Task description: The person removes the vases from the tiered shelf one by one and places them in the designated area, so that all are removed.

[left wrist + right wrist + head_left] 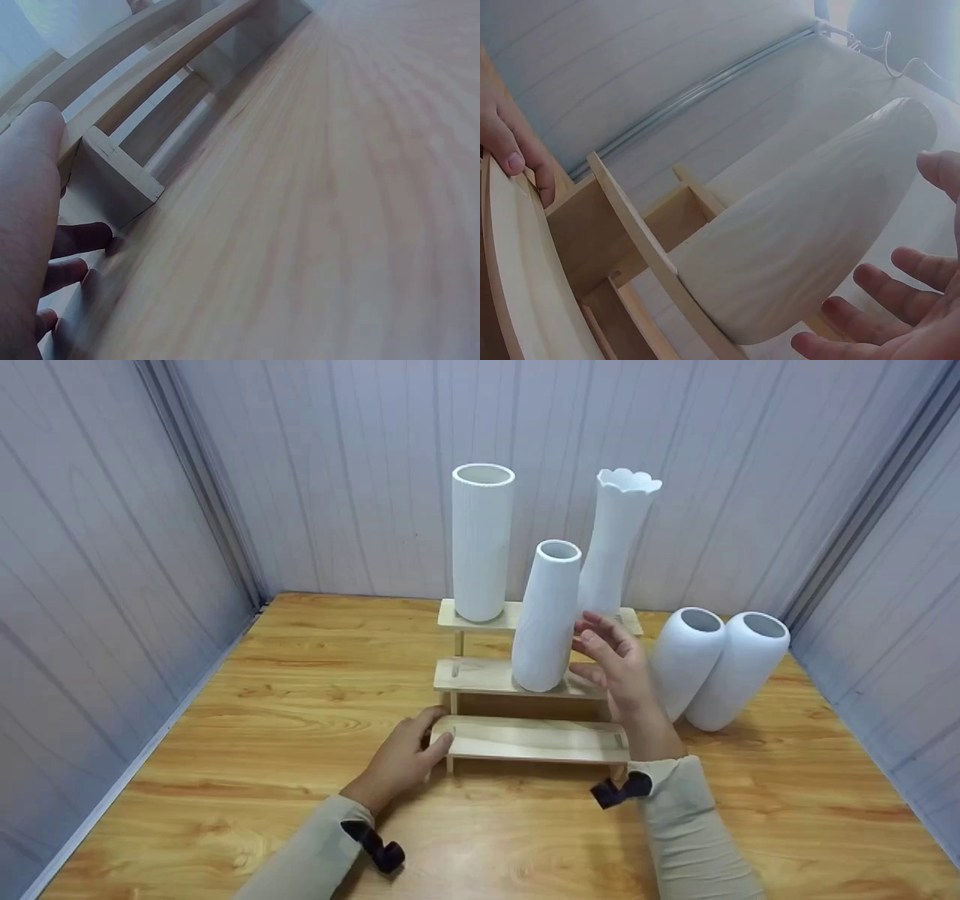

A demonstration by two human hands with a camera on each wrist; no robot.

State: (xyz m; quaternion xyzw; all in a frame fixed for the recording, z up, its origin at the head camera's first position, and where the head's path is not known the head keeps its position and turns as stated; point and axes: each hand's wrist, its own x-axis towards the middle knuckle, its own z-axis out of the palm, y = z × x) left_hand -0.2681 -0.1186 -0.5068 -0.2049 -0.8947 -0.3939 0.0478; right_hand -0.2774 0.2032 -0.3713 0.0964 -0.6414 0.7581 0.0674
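A three-tier wooden display stand (pixel 536 741) stands on the table. My left hand (pixel 405 751) holds the left end of its lowest shelf, the thumb (pixel 41 124) over the edge and the other fingers beside the end leg. On the middle shelf a white tapered vase (pixel 547 622) stands upright. Just right of that vase is my right hand (pixel 622 671), its fingers spread and holding nothing. The right wrist view shows a gap between those fingers and the vase (pixel 810 232). The top shelf bears a white ribbed cylinder vase (pixel 482 544) at left and a scallop-rimmed vase (pixel 619 540) at right.
Two more white vases (pixel 688 652) (pixel 739 671) stand close together on the wooden table (pixel 300 690), right of the stand and near my right forearm. Pale panelled walls (pixel 375 472) enclose the table at the back and both sides.
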